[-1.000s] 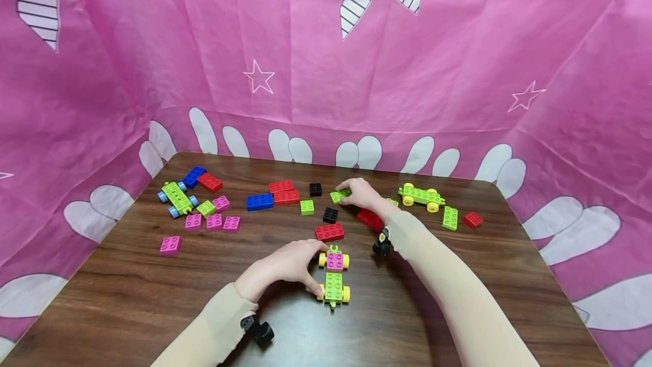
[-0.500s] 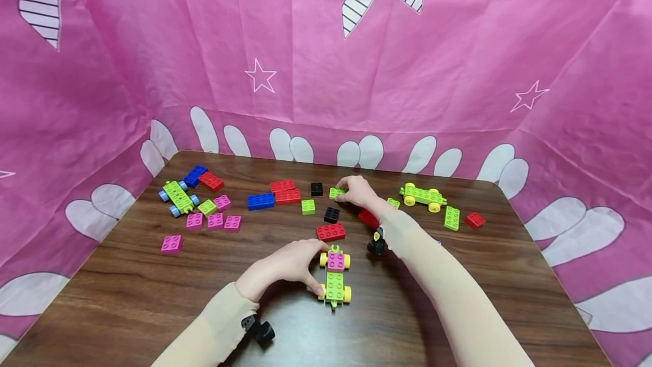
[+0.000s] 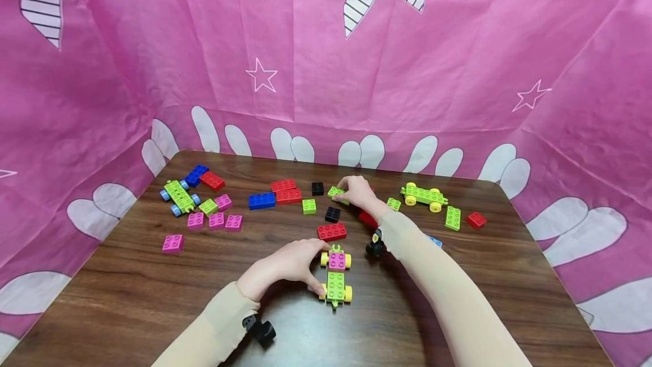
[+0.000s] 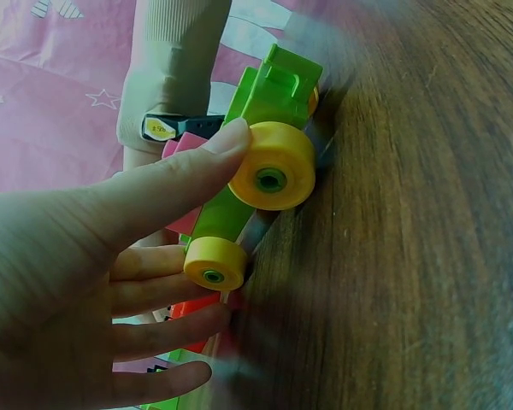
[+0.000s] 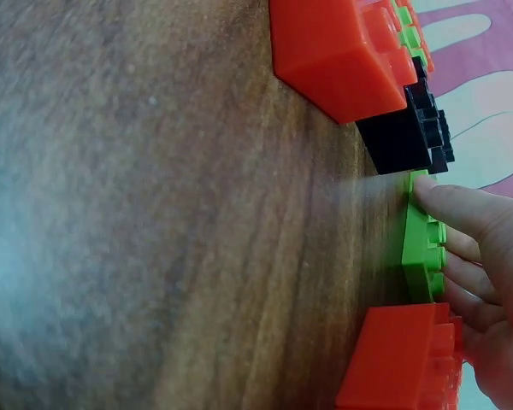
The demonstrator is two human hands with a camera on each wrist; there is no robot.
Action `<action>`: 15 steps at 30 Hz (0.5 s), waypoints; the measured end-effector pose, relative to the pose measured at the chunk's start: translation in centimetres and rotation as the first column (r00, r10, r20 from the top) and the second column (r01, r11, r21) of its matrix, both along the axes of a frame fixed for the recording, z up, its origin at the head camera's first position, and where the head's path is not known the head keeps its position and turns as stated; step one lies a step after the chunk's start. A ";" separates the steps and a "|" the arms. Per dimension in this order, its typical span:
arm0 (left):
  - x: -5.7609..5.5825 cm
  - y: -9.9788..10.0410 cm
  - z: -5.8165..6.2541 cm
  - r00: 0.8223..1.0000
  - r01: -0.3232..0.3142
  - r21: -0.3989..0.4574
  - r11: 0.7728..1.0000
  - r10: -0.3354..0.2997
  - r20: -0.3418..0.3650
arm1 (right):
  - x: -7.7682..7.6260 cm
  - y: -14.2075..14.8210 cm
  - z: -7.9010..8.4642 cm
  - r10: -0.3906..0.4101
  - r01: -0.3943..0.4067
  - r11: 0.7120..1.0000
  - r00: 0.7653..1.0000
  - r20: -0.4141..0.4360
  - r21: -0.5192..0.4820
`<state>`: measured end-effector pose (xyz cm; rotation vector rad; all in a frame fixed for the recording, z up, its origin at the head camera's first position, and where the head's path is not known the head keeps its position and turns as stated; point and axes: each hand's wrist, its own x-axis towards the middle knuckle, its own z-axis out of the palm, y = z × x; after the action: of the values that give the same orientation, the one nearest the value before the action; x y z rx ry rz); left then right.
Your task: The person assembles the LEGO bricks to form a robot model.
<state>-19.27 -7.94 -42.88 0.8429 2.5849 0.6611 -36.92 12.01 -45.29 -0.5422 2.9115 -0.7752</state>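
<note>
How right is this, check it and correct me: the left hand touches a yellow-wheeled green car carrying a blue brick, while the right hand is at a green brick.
The colour is wrong: the head view shows a pink brick on the green car. The left hand and right hand are as you said.

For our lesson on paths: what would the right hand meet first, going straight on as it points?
Past the oblong green plastic brick it holds, the right hand would probably first meet the farther square black plastic brick; depth is unclear.
</note>
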 end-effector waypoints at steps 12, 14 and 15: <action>0.0 0.0 0.0 1.000 -0.002 0.000 1.000 0.002 -0.002 | 0.2 0.2 0.2 0.017 -0.017 1.000 1.000 0.013 -0.002; 0.0 0.0 0.0 1.000 -0.003 -0.001 1.000 0.003 -0.002 | 0.2 0.2 0.3 0.024 -0.024 1.000 1.000 0.011 -0.005; 0.0 0.0 0.0 1.000 -0.003 -0.003 1.000 0.003 -0.001 | 0.2 0.3 0.4 0.032 -0.032 0.999 0.999 0.007 -0.008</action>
<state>-19.25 -7.93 -42.88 0.8385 2.5877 0.6582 -36.67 12.28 -44.92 -0.5835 2.8868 -0.7828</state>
